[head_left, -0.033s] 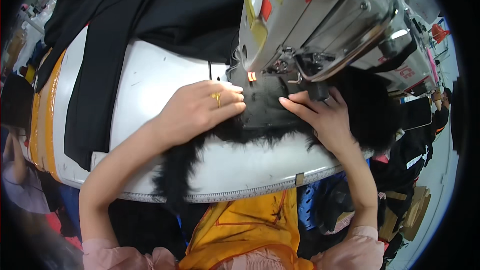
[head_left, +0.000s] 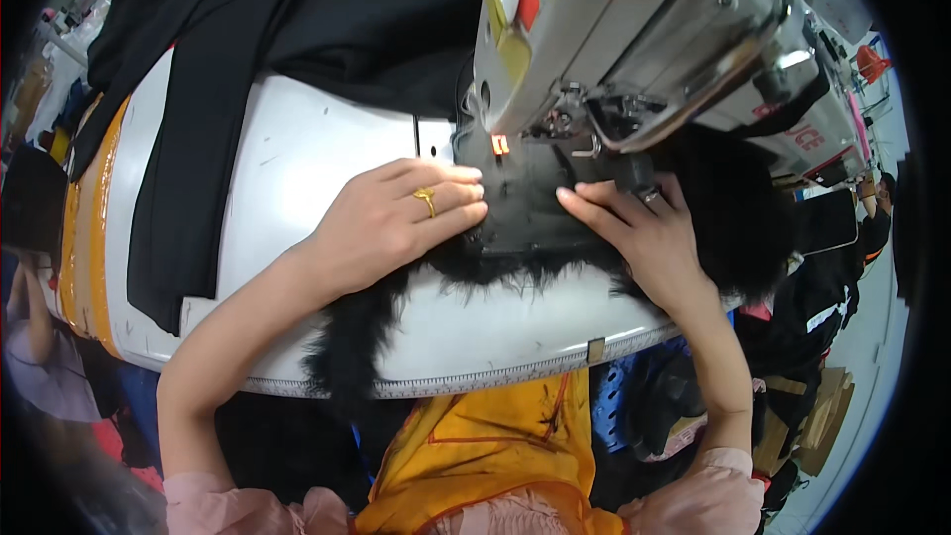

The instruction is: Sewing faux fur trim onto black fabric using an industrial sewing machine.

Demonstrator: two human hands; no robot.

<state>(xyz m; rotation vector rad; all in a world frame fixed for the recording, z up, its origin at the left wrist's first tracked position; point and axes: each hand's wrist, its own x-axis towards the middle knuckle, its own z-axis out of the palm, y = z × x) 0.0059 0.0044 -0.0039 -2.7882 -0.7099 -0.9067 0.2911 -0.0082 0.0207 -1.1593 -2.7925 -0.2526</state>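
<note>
A black furry cloth (head_left: 535, 238) is laid flat on the white table (head_left: 297, 168), right under the head of the grey sewing machine (head_left: 644, 30). The left hand (head_left: 396, 218) is laid palm down on the left part of the cloth. Its fingers (head_left: 451, 200) are held straight and pressed close together, and nothing is pinched by them. A gold ring (head_left: 426, 201) is worn on one of them. Just past the fingertips, a small orange light (head_left: 499, 144) on the machine can be seen.

The right hand (head_left: 644, 228) is laid flat on the right part of the cloth. Its fingers (head_left: 589, 208) are stretched out toward the left hand's fingertips, with a little gap left between the two hands. They are kept close together too, and the cloth is pressed down by them, not gripped. A dark ring (head_left: 649, 196) is worn on this hand.

The long fur edge of the cloth is seen below both hands, and a strip of it hangs over the table's front edge, below the left wrist. A pile of plain black cloth (head_left: 198, 119) is spread far to the left of the left hand's fingers. An orange apron (head_left: 475, 446) is seen near the bottom, between the two arms
</note>
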